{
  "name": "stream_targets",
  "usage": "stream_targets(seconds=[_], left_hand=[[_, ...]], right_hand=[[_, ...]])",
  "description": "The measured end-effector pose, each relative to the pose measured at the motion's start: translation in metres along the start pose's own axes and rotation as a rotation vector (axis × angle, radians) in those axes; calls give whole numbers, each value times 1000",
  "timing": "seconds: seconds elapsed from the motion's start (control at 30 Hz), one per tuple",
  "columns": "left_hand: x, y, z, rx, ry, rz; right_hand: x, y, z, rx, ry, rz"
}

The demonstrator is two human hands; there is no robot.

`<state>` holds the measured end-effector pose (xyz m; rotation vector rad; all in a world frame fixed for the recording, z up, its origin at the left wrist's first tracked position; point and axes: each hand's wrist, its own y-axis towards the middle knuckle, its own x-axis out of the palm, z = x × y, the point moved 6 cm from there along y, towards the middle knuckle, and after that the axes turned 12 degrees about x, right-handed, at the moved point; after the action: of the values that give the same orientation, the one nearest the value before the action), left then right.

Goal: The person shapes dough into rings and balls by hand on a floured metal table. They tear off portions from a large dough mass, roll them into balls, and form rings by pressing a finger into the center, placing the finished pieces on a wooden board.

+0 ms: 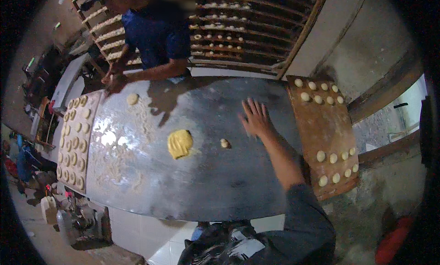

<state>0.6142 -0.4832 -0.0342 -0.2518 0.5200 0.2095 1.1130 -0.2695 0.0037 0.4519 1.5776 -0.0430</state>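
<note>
So the big metal desk [206, 187] takes up most of the view, and I'm placing everything off the yellow dough [179, 144] sitting around its middle. Way beyond the dough there's a slatted rack [302, 35] loaded with pale pieces. In front of that, far side and left of the dough, a co-worker in a blue top [153, 40] has both hands together by the desk edge. Well right of the dough: a wooden board [325, 127] with rounds in two rows at each end. Well left: a pale board [95, 102] full of dough rings plus a few plain rounds. The right hand [257, 120] is right of the dough and a bit farther out, fingers spread wide, holding nothing; can't tell if it's touching metal. Left hand's out of view, so can't tell there. Smaller stuff: a dough ball [132, 99] beyond and left of the yellow dough, and a tiny dough bit [224, 143] just right of it.
</note>
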Motion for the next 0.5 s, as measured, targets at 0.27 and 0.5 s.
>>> stream_targets(seconds=[0.27,0.5], left_hand=[[0,-49,2,-72,46,115],[-24,-81,11,-74,55,231]], right_hand=[[-17,-104,14,-238,122,-415],[20,31,-159,-389,734,-225]])
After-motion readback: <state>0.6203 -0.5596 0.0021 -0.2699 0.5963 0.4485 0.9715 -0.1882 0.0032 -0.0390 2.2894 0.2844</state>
